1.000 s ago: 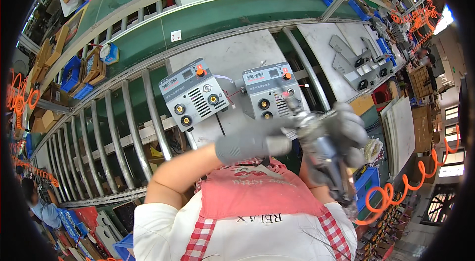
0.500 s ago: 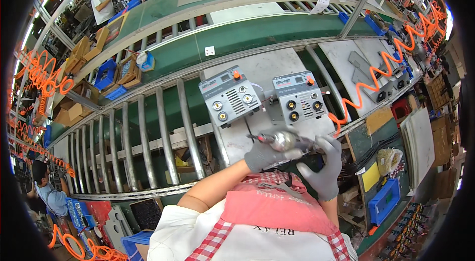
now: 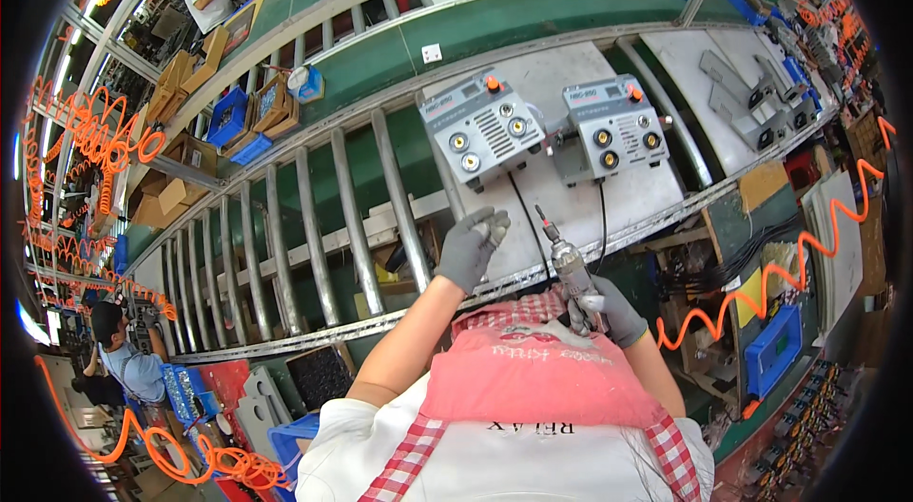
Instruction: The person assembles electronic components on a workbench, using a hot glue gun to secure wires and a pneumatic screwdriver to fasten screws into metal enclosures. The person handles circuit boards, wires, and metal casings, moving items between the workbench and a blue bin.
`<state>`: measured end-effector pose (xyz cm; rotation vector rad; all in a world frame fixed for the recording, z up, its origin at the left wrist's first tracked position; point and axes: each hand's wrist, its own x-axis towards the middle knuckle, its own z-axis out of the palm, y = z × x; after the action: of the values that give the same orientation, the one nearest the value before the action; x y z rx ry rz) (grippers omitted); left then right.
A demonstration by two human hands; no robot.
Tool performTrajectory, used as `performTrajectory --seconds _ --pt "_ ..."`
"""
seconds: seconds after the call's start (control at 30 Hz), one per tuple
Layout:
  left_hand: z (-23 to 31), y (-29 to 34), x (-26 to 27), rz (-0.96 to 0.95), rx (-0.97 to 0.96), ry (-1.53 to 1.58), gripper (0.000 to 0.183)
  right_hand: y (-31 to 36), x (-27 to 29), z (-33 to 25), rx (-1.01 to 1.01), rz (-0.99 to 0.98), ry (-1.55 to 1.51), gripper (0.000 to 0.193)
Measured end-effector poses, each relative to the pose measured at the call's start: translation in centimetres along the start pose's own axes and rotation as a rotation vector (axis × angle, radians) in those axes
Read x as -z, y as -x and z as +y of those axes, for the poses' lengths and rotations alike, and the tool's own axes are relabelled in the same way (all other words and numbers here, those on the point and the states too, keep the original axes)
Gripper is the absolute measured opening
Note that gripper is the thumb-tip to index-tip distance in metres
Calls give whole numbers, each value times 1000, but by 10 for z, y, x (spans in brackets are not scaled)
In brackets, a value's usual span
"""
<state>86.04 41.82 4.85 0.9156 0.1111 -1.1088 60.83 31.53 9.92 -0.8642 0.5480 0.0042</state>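
My right hand wraps round the body of a silver air screwdriver, whose bit points up and away from me. My left hand is raised over the near edge of the work surface with its fingers curled together; whatever they may hold is too small to make out. Both hands wear grey gloves. Beyond them, two grey box-shaped welding machines with orange knobs and round sockets stand side by side on a white board: a left machine and a right machine. Black cables trail from them toward me.
Metal rollers run off to the left. An orange coiled air hose crosses the right side. A blue tray lies at the near right, and grey metal plates at the far right. Another person works at the left.
My hands have parted: the left has moved away from the screwdriver, while the right now grips it, its bit turned away from me. The machines sit farther up and right in view.
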Motion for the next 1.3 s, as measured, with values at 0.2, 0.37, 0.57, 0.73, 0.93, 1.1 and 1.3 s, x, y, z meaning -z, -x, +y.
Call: performTrajectory --seconds 0.2,0.37,0.57,0.73,0.93,1.1,1.3 --pt "8 8 6 -204 -32 -170 37 -9 -16 -2 -66 36 288 43" --pt "14 9 -2 -307 129 64 36 -16 -22 -9 -73 97 451 58" --pt "11 -7 1 -295 221 224 32 -25 -15 -15 -107 94 496 55" --pt "13 -12 -5 -289 166 77 30 -37 -1 -12 -75 89 596 58" --pt "19 -13 -9 -348 36 -122 33 -45 7 -11 -106 24 427 49" --pt "19 -17 -4 -303 -29 -169 38 -55 12 -1 -71 2 402 47" --pt "27 -26 2 -175 56 -208 35 -60 -5 -12 -77 103 557 51"
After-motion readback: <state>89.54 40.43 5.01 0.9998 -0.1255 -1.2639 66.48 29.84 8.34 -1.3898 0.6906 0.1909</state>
